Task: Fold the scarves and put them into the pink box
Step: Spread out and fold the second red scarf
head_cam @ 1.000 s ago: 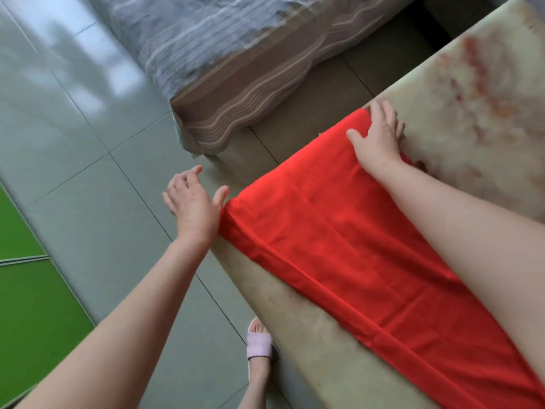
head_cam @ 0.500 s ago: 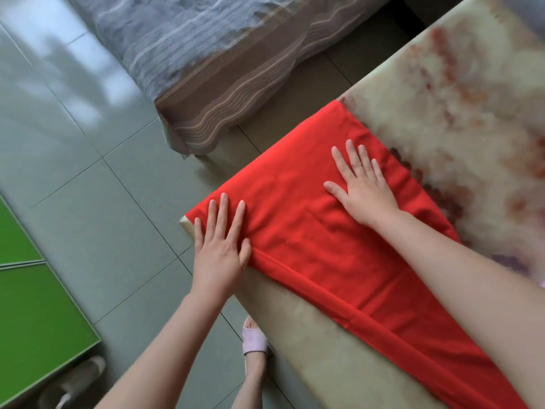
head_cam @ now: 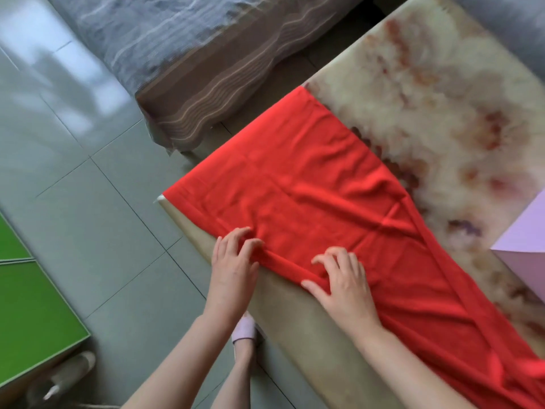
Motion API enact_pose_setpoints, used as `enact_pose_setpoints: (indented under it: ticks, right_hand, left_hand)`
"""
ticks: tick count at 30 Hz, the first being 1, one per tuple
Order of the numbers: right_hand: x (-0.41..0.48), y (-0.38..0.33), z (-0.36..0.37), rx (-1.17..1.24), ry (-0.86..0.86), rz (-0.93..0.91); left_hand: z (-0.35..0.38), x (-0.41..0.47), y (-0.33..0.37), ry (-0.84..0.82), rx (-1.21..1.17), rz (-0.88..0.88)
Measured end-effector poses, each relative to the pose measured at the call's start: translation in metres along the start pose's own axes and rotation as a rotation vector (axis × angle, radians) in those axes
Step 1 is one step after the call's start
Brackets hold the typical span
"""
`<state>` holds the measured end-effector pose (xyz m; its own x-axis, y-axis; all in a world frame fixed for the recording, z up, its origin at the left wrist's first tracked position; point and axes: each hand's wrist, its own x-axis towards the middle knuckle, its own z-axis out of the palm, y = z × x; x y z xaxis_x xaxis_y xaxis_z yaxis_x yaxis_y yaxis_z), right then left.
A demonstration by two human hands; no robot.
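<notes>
A: Where does the red scarf lie, and what is the cloth like?

B: It is spread flat along the near side of the counter in a long band that runs off the lower right of the view. The weave is thin and matte with shallow creases. The near hem is rolled into a narrow tube.

A: Left hand?

B: It is at the counter's near edge. The fingers are curled and the grip is clamped on the rolled hem, pinching it.

A: Right hand?

B: It is just beside the left, on the same hem. The fingers are bent with the tips dug into the cloth, the thumb lies along the roll, and the grip is closed on the scarf.

A: Counter surface?

B: A smooth, glossy covering, cream with blurred rust and purple blotches.

A: Pink box?

B: On the counter at the right edge of the view, apart from the scarf. It is pale lilac-pink with flat matte faces, and only one corner shows.

A: Surroundings?

B: Grey glossy floor tiles, a bed with a grey striped cover and wavy brown border, a green panel, and a pale slipper on a foot.
</notes>
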<state>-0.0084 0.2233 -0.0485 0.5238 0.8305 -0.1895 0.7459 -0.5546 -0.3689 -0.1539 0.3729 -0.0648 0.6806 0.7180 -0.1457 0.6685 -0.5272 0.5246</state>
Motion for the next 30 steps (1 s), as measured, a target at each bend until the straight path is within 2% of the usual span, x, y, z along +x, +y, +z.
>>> enact_pose_setpoints:
  ticks: [3, 7, 12, 20, 27, 30]
  right_hand:
    - [-0.040, 0.011, 0.008, -0.039, -0.048, 0.088]
    - [-0.059, 0.025, 0.006, -0.003, 0.024, 0.215]
    - [-0.076, 0.035, 0.000, 0.000, 0.041, 0.252]
    - [-0.114, 0.051, -0.002, -0.012, 0.092, 0.222]
    - [-0.142, 0.085, -0.010, -0.010, 0.095, 0.286]
    - [-0.149, 0.091, -0.012, 0.037, 0.108, 0.303]
  left_hand:
    - [0.010, -0.017, 0.010, -0.015, 0.031, 0.063]
    - [0.015, -0.023, 0.017, -0.015, 0.065, 0.066]
    - [0.016, -0.028, 0.034, -0.077, 0.116, 0.030]
    - [0.039, -0.051, 0.067, -0.120, 0.147, 0.112]
    - [0.046, -0.056, 0.071, -0.050, 0.063, 0.091]
    - [0.045, -0.051, 0.070, -0.068, 0.050, 0.075]
